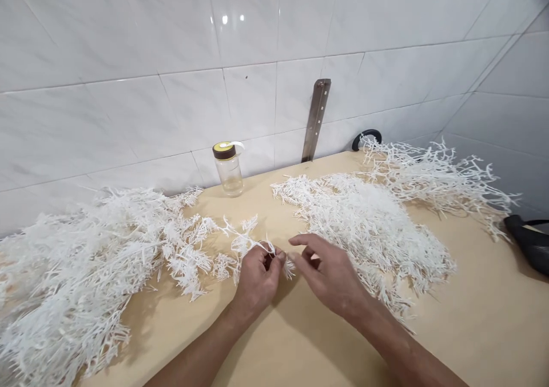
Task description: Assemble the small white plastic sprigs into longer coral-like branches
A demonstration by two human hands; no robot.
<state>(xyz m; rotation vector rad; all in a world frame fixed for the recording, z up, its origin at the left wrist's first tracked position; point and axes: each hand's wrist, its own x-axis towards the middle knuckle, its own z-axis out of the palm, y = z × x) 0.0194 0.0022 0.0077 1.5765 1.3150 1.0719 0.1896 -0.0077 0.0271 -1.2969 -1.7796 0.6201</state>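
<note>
My left hand (261,272) pinches a white branched plastic stem (242,238), whose forked twigs reach up and to the left. Just right of it, my right hand (328,270) has thumb and forefinger spread, with nothing visible between them; its other fingers curl partly out of sight. A small white sprig (289,268) shows between the two hands, and I cannot tell whether it joins the held stem. Loose white sprigs (189,261) lie left of my left hand. Beyond my right hand spreads a pile of feathery white sprigs (364,221).
A large heap of white sprigs (86,250) covers the left of the tan table (300,341). Bare branched stems (429,170) lie back right. A clear bottle (230,175) stands near the tiled wall, where a metal strip (316,121) leans. Black objects (529,241) sit at the right edge.
</note>
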